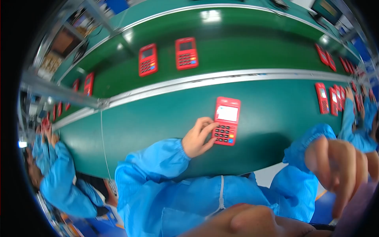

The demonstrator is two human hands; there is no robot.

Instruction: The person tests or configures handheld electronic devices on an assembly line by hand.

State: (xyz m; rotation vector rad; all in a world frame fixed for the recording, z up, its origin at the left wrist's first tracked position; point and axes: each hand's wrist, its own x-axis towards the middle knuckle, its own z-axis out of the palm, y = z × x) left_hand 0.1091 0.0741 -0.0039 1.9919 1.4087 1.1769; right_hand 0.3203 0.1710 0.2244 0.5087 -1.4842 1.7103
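L hand (197,138) fingers pressing red card terminal (226,121) keypad; R hand (339,168) blurred, prob. loosely curled, holding nothing.

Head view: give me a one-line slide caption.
Left hand presses the keypad of a red payment terminal on the green bench; right hand raised, blurred.
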